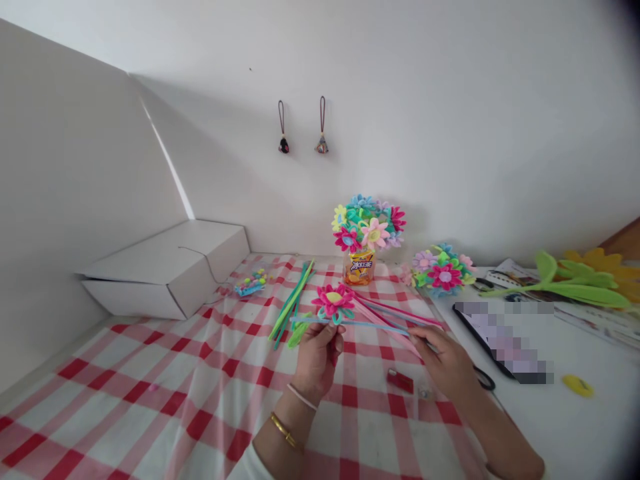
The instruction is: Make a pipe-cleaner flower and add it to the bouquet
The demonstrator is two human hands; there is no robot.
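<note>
Holding a pink pipe-cleaner flower (333, 302) in closed fingers, the left hand (317, 360) stands apart from the right hand (444, 363), whose fingers pinch long pink and blue stems (385, 325).

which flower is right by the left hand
The pink one with a yellow centre, just above the left hand; the others sit further off, in the jar and a bunch.
</note>
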